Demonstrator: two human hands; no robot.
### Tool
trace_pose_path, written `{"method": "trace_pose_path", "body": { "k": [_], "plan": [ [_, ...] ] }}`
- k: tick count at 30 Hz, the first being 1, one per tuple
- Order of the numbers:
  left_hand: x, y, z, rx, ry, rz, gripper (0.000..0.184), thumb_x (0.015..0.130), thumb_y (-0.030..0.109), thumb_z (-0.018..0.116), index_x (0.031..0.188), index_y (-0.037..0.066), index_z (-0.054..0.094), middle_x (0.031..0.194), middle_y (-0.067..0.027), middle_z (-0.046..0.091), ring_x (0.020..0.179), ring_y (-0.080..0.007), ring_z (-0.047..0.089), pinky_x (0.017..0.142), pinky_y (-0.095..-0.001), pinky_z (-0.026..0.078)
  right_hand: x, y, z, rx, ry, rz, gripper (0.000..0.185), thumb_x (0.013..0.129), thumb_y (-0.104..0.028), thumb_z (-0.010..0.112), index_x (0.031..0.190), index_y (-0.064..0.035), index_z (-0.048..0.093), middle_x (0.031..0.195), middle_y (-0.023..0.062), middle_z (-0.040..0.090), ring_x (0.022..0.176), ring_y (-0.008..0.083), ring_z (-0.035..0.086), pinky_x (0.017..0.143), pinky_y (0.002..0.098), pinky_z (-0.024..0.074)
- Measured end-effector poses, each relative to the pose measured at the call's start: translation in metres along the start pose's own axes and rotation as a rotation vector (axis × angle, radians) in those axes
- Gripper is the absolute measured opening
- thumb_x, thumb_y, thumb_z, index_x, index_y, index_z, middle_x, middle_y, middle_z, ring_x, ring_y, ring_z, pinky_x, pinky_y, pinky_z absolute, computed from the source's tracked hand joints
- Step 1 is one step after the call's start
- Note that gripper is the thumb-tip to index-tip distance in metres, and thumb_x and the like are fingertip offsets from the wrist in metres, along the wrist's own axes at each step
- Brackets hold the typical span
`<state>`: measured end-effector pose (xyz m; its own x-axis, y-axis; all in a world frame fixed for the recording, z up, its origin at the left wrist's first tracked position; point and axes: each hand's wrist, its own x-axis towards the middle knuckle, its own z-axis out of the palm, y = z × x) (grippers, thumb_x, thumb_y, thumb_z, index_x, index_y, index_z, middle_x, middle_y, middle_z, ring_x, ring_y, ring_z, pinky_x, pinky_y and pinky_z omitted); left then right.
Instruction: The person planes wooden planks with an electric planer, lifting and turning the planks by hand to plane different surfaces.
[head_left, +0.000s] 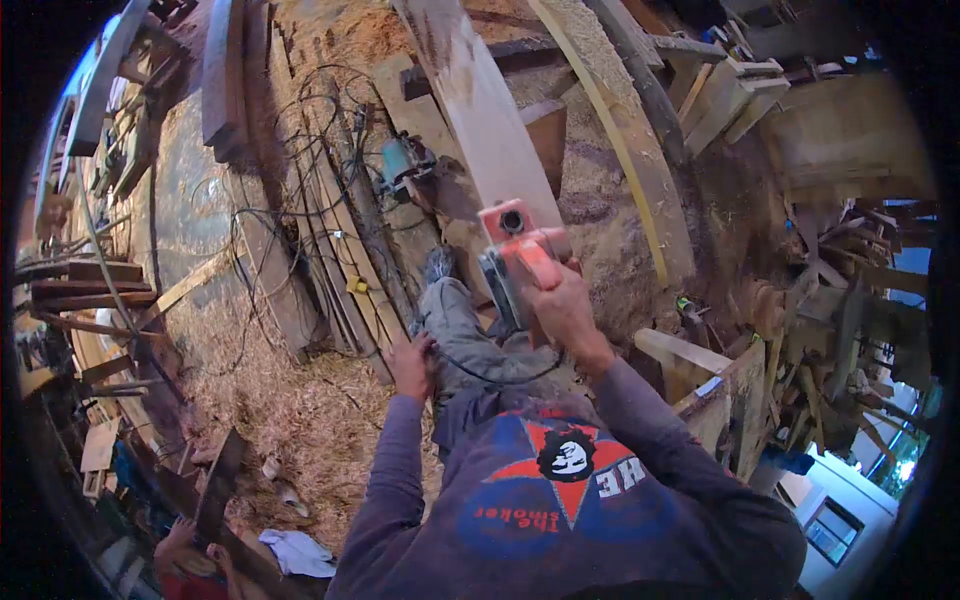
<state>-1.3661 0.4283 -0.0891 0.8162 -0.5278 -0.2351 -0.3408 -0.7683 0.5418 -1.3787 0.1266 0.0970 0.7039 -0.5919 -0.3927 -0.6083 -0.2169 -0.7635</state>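
Observation:
My right hand (565, 315) is closed around the handle of a red electric hand planer (520, 245). The planer sits at the near end of a long, pale wooden plank (490, 120) that stretches away from me. A black power cord (490, 378) curves from beneath my right wrist toward my left hand (410, 365). That hand is beside my left knee, its fingers bent and closed on the cord, partly hidden against the trouser leg.
A teal power tool (398, 160) rests left of the plank among tangled black cables (320, 130). Long boards (345, 265) lie on the shavings-covered ground (300, 410). Stacked lumber (850, 300) lines the right side. Another person's hand (178, 538) shows at lower left beside a dark board.

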Motion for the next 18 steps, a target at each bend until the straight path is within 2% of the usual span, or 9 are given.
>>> {"method": "trace_pose_path", "body": {
  "k": [1,3,5,7,9,12,14,17,18],
  "plan": [
    [0.001,-0.014,0.009,-0.005,0.006,-0.005,0.028,0.083,0.014,0.063,0.110,0.019,0.069,0.132,-0.0017,0.064,0.139,-0.0396,0.035,0.111,-0.0640,0.016,0.015,-0.007,0.006,-0.006,-0.004,-0.006,0.034,0.076,-0.021,0.071,0.102,0.0009,0.067,0.082,0.0114,0.069,0.075,0.0199,0.065,0.071,0.0351,0.0513],
    [0.003,-0.041,0.028,-0.090,0.105,-0.028,0.027,0.085,0.018,0.064,0.111,0.020,0.069,0.128,-0.0018,0.066,0.138,-0.0403,0.036,0.112,-0.0629,0.017,0.050,-0.021,0.017,0.028,0.080,-0.121,0.047,0.088,-0.045,0.069,0.101,-0.0002,0.069,0.084,0.0197,0.070,0.077,0.0281,0.070,0.069,0.0392,0.0527],
    [0.003,-0.033,0.014,-0.121,0.114,-0.068,0.026,0.087,0.019,0.063,0.112,0.020,0.068,0.124,-0.0024,0.068,0.138,-0.0410,0.036,0.113,-0.0627,0.016,0.087,-0.047,0.018,0.078,-0.046,-0.061,0.038,0.072,-0.019,0.070,0.105,0.0004,0.067,0.086,0.0128,0.071,0.079,0.0236,0.067,0.072,0.0370,0.0522],
    [0.003,-0.008,-0.017,-0.047,0.163,-0.120,0.022,0.088,0.022,0.064,0.108,0.020,0.070,0.117,-0.0076,0.069,0.132,-0.0426,0.043,0.111,-0.0601,0.020,0.148,-0.043,0.041,-0.014,0.001,-0.109,0.032,0.076,-0.019,0.065,0.104,-0.0056,0.070,0.086,0.0138,0.072,0.078,0.0273,0.069,0.070,0.0385,0.0533],
    [0.005,0.009,-0.034,-0.051,0.175,-0.181,0.019,0.089,0.023,0.065,0.105,0.019,0.072,0.113,-0.0104,0.069,0.126,-0.0412,0.047,0.109,-0.0577,0.023,0.170,-0.099,0.044,-0.002,0.106,-0.512,0.024,0.081,-0.020,0.060,0.100,-0.0135,0.073,0.083,0.0138,0.072,0.074,0.0287,0.070,0.065,0.0386,0.0534],
    [0.017,0.035,-0.060,-0.124,0.142,-0.261,0.017,0.089,0.028,0.067,0.100,0.017,0.074,0.106,-0.0134,0.068,0.116,-0.0365,0.054,0.103,-0.0525,0.029,0.264,-0.135,0.064,-0.450,0.149,-0.471,0.024,0.084,-0.019,0.056,0.097,-0.0194,0.075,0.086,0.0122,0.072,0.075,0.0288,0.070,0.066,0.0381,0.0547],
    [0.026,0.053,-0.069,-0.153,0.180,-0.170,0.020,0.087,0.030,0.071,0.098,0.014,0.075,0.101,-0.0106,0.068,0.108,-0.0279,0.058,0.098,-0.0468,0.032,0.283,-0.145,0.071,-0.392,0.128,-0.409,0.024,0.084,-0.019,0.057,0.098,-0.0196,0.075,0.088,0.0115,0.073,0.075,0.0287,0.070,0.066,0.0381,0.0553],
    [0.019,0.057,-0.085,-0.276,0.199,-0.156,0.019,0.085,0.027,0.073,0.097,0.012,0.074,0.100,-0.0085,0.068,0.104,-0.0270,0.058,0.098,-0.0463,0.031,0.282,-0.112,0.072,-0.129,0.055,-0.453,0.023,0.086,-0.020,0.057,0.099,-0.0193,0.076,0.088,0.0122,0.072,0.074,0.0308,0.069,0.067,0.0390,0.0558],
    [0.010,0.050,-0.083,-0.179,0.236,-0.122,0.017,0.083,0.024,0.075,0.096,0.012,0.074,0.095,-0.0066,0.068,0.101,-0.0272,0.059,0.098,-0.0465,0.032,0.277,-0.085,0.064,-0.289,0.094,-0.652,0.023,0.087,-0.020,0.057,0.101,-0.0191,0.075,0.090,0.0124,0.072,0.075,0.0311,0.069,0.068,0.0393,0.0556]
  ]
}}
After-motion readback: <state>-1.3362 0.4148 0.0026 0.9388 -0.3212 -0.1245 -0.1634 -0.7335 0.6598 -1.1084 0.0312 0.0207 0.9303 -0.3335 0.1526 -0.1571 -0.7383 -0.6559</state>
